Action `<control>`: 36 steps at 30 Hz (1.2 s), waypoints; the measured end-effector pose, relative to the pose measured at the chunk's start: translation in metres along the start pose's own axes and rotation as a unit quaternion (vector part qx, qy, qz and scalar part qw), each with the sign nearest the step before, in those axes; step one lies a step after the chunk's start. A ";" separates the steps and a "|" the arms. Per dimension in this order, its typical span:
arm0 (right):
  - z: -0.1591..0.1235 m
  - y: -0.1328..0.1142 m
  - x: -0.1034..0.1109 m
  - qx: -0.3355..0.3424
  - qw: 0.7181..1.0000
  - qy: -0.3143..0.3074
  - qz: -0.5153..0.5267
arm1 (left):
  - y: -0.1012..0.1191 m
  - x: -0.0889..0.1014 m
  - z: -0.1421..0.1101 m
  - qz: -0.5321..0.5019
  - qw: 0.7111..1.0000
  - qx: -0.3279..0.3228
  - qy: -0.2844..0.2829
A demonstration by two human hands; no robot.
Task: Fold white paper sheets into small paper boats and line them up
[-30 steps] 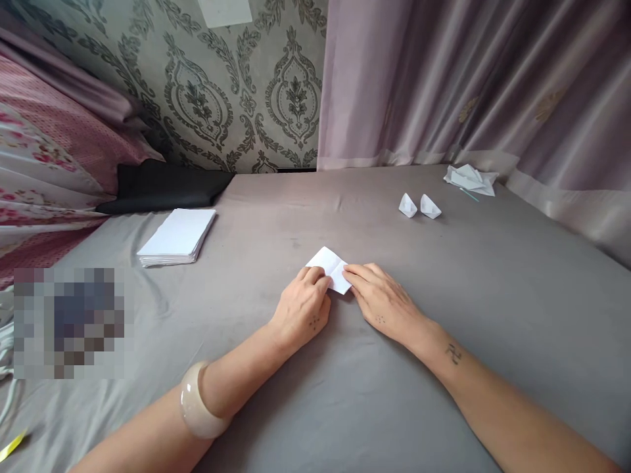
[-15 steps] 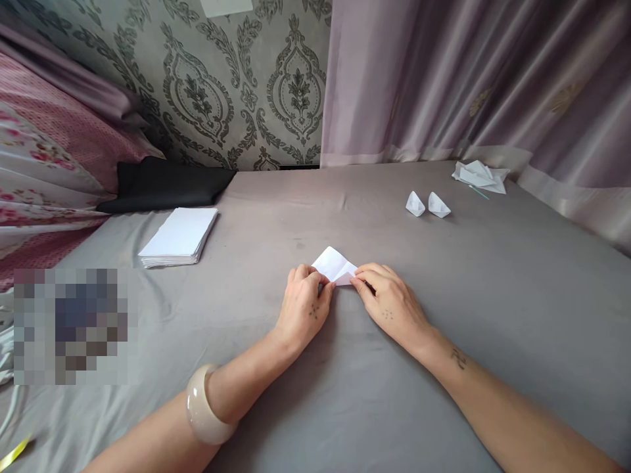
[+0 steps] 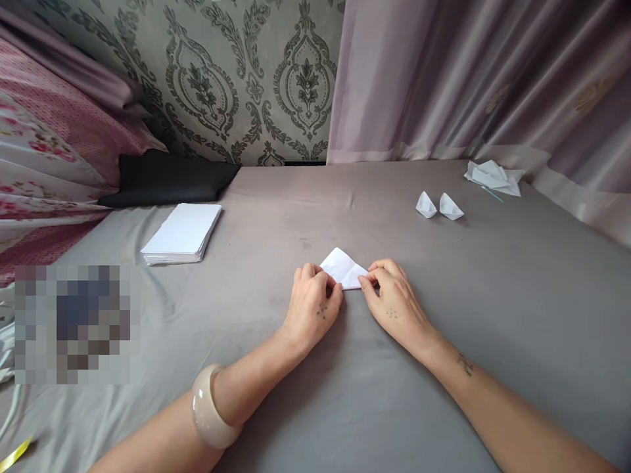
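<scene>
A folded sheet of white paper (image 3: 341,266) lies on the grey cloth in front of me, its pointed corner facing away. My left hand (image 3: 315,295) pinches its left side, thumb and forefinger closed near the near edge. At the right corner my right hand (image 3: 394,289) grips the paper between thumb and fingers. The fingertips cover both side corners, and a crease runs across the upper face.
A stack of white paper (image 3: 183,230) sits at the left, before a folded black cloth (image 3: 172,177). Two small folded paper boats (image 3: 426,205) stand at the back right. Beyond them lie more folded papers (image 3: 493,176) and a thin green stick (image 3: 491,194).
The paper's right flap, partly raised before, now lies flatter, and the sheet shows a more triangular outline. Both hands keep their hold. The view has shifted slightly.
</scene>
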State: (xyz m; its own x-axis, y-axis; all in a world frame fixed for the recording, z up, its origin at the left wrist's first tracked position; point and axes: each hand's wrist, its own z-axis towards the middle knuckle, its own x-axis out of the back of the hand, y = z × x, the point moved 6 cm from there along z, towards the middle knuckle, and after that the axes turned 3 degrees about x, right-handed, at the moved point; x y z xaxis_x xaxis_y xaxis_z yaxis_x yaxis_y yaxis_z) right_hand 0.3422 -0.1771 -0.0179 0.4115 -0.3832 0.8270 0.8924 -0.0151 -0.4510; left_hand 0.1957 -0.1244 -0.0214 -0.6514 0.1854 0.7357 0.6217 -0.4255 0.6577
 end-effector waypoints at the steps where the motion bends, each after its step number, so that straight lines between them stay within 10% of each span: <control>1: 0.000 0.000 0.000 0.000 1.000 -0.002 -0.002 | -0.001 0.000 0.000 -0.002 1.000 0.003 -0.002; 30: 0.000 -0.001 -0.004 0.011 0.998 -0.023 -0.065 | 0.000 0.001 0.002 0.030 0.999 -0.003 -0.036; 36: 0.000 0.008 -0.001 0.014 0.999 -0.013 -0.029 | 0.011 0.000 0.003 0.116 0.988 -0.083 -0.055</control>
State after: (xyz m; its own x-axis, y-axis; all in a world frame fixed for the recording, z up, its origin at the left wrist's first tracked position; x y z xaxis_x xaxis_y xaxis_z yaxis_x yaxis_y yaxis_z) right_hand 0.3491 -0.1774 -0.0222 0.3629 -0.3574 0.8606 0.9197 -0.0109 -0.3924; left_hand 0.2043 -0.1270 -0.0138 -0.4427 0.1581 0.8826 0.6621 -0.6062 0.4406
